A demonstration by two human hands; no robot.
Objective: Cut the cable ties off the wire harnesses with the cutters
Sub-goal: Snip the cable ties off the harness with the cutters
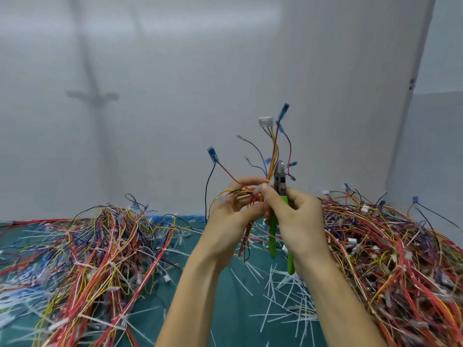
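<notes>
Hands meet in the middle of the view, raised above the surface point(225, 309). The left hand point(230, 211) grips a harness point(271, 156) at its bunched middle, fingers curled round the wires, so the bundle stands roughly upright. The right hand point(298, 214) grasps the cutters point(278, 180), fingers wrapped round the green handles, which hang down below the palm. Its thumb and forefinger reach across to the bundle where a pale tie point(258, 190) sits, though I cannot tell whether they pinch it. The cutters' metal head points up, just beside the wires and right of the left hand's grip; whether the blades are parted is too small to tell. Above the hands the wires fan out, red, yellow, blue and black, ending in a white connector point(265, 120) and several blue terminals point(284, 110). The lower ends trail down between the wrists. Under and in front of the right forearm, cut ties point(288, 296) lie scattered as thin white strips on the teal surface. A left pile point(100, 246) of tangled harnesses spreads across the near left, and a denser right pile point(388, 246) fills the right side, both well apart from the hands. A plain grey-white wall point(225, 71) stands behind.
</notes>
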